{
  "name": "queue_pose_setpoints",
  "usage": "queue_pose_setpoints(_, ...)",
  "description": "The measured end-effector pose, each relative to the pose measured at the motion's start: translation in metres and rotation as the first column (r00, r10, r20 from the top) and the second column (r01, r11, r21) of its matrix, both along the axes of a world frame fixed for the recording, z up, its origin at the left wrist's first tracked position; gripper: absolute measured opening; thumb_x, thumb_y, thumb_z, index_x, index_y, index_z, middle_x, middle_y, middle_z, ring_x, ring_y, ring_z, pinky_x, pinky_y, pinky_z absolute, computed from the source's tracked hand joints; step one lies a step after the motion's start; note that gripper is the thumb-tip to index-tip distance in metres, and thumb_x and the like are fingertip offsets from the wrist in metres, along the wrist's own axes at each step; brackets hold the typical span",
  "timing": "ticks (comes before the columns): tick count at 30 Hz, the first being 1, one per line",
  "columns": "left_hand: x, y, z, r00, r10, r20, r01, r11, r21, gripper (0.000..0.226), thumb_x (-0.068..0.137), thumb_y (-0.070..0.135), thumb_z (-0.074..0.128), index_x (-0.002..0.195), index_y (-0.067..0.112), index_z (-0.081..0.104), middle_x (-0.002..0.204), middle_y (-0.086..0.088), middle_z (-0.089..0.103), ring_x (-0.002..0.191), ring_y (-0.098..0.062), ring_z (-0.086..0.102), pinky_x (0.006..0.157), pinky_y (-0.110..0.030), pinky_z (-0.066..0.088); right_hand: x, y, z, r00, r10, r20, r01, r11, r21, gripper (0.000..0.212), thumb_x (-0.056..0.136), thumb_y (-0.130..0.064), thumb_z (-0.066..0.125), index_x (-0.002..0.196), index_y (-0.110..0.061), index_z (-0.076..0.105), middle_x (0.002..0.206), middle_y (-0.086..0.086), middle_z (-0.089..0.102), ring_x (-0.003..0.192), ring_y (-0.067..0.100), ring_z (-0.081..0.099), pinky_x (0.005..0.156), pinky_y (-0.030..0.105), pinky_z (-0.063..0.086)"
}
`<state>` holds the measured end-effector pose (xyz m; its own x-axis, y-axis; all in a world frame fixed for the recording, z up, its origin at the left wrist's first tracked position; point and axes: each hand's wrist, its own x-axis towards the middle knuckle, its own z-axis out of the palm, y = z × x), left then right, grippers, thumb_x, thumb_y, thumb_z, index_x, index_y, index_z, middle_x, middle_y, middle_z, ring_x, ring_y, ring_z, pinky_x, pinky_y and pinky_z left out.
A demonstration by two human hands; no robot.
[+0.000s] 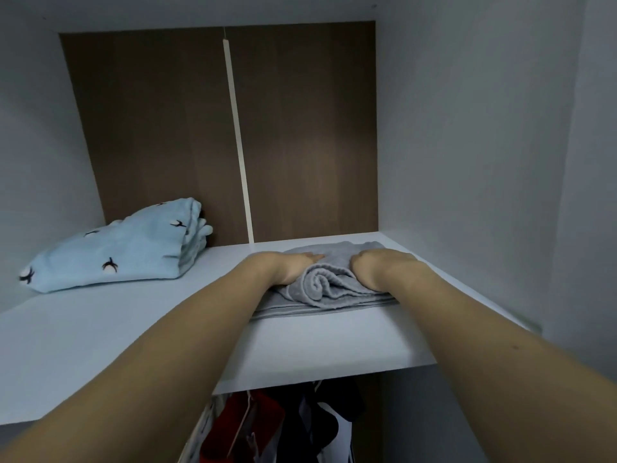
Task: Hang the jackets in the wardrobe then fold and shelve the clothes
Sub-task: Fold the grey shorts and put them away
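Wardrobe shelf: both hands, L & R, flat, fingers straight, pressing grey folded garment.

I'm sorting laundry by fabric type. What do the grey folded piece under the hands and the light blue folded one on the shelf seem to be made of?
The grey folded piece looks like terry or knit cotton: matte, with fine ribbed rows along its rolled edge. The light blue folded piece looks like plush fleece or flannel: soft, fuzzy and thick at the fold, with dark printed motifs. Neither fibre is certain from looks alone.
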<state>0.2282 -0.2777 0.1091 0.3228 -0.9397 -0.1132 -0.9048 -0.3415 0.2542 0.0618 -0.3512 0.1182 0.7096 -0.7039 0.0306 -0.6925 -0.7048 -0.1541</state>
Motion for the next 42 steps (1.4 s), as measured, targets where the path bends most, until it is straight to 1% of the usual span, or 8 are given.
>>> queue_pose_setpoints(6,0.022,-0.055,0.001,0.996,-0.055,0.064,0.053,0.998,0.035,0.054,0.108,0.040,0.028,0.157,0.020,0.016,0.165,0.000,0.013,0.151,-0.018,0.015,0.123,-0.037,0.008,0.017,-0.047,0.001,0.995,-0.086,-0.041,0.086,0.996,0.004,0.054,0.100,-0.033,0.020,0.145,-0.011,0.041,0.152,0.013,0.038,0.137,0.034,0.039,0.113,0.049,0.032)
queue_pose_setpoints(12,0.057,-0.126,0.000,0.996,-0.016,-0.090,0.015,1.000,-0.013,0.061,0.104,0.049,0.028,0.157,0.020,0.021,0.163,-0.002,0.020,0.149,-0.022,0.021,0.123,-0.041,0.012,0.058,-0.110,0.004,0.991,-0.099,-0.091,0.102,0.994,0.031,0.049,0.105,-0.037,0.028,0.142,-0.010,0.046,0.147,0.012,0.047,0.134,0.030,0.045,0.114,0.042,0.033)
queue_pose_setpoints(17,0.086,-0.175,-0.006,0.989,0.015,-0.148,-0.020,0.999,-0.036,0.049,0.108,0.025,0.029,0.153,0.005,0.022,0.153,-0.001,0.029,0.146,-0.024,0.025,0.112,-0.018,0.017,0.090,-0.163,-0.005,0.985,-0.147,-0.093,0.146,0.989,-0.022,0.046,0.106,-0.030,0.034,0.145,-0.007,0.043,0.148,0.009,0.046,0.135,0.026,0.044,0.111,0.035,0.034)
queue_pose_setpoints(23,0.092,-0.183,-0.006,0.984,0.005,-0.176,-0.017,0.998,-0.066,0.051,0.108,0.030,0.030,0.154,0.010,0.023,0.161,-0.008,0.022,0.148,-0.023,0.022,0.122,-0.037,0.012,0.097,-0.175,-0.015,0.993,-0.116,-0.014,0.115,0.991,-0.063,0.036,0.102,-0.026,0.039,0.129,-0.011,0.056,0.131,0.011,0.057,0.121,0.033,0.054,0.092,0.039,0.042)
queue_pose_setpoints(30,0.086,-0.162,-0.009,0.966,0.013,-0.257,-0.063,0.980,-0.187,0.050,0.108,0.032,0.032,0.153,0.011,0.027,0.159,-0.004,0.026,0.146,-0.020,0.026,0.114,-0.017,0.014,0.095,-0.168,-0.006,0.983,-0.170,0.071,0.163,0.982,0.090,0.048,0.106,-0.031,0.030,0.144,-0.007,0.044,0.147,0.012,0.047,0.134,0.031,0.045,0.113,0.038,0.032)
queue_pose_setpoints(33,0.078,-0.142,0.007,0.949,0.027,-0.314,-0.137,0.933,-0.333,0.048,0.104,0.039,0.042,0.147,0.016,0.044,0.154,-0.004,0.041,0.137,-0.018,0.040,0.118,-0.029,0.022,0.072,-0.152,0.004,0.986,-0.125,0.113,0.126,0.992,-0.002,0.054,0.105,-0.041,0.025,0.151,-0.014,0.035,0.156,0.011,0.034,0.142,0.030,0.033,0.116,0.039,0.023)
queue_pose_setpoints(36,0.075,-0.101,0.024,0.968,0.158,-0.196,-0.243,0.789,-0.565,0.054,0.101,0.051,0.043,0.149,0.025,0.040,0.158,0.000,0.034,0.144,-0.023,0.032,0.122,-0.043,0.016,0.045,-0.128,0.016,0.970,-0.073,0.233,0.101,0.989,-0.112,0.056,0.103,-0.042,0.032,0.150,-0.012,0.032,0.155,0.014,0.035,0.141,0.032,0.033,0.116,0.040,0.023)
queue_pose_setpoints(42,0.026,-0.015,0.050,0.969,0.212,0.126,-0.041,0.643,-0.764,0.056,0.102,0.041,0.044,0.151,0.018,0.033,0.158,-0.007,0.032,0.146,-0.026,0.026,0.121,-0.048,0.018,0.000,-0.064,0.033,0.919,0.034,0.392,0.076,0.962,-0.260,0.061,0.100,-0.036,0.045,0.152,-0.009,0.027,0.155,0.015,0.033,0.141,0.032,0.032,0.115,0.037,0.024)
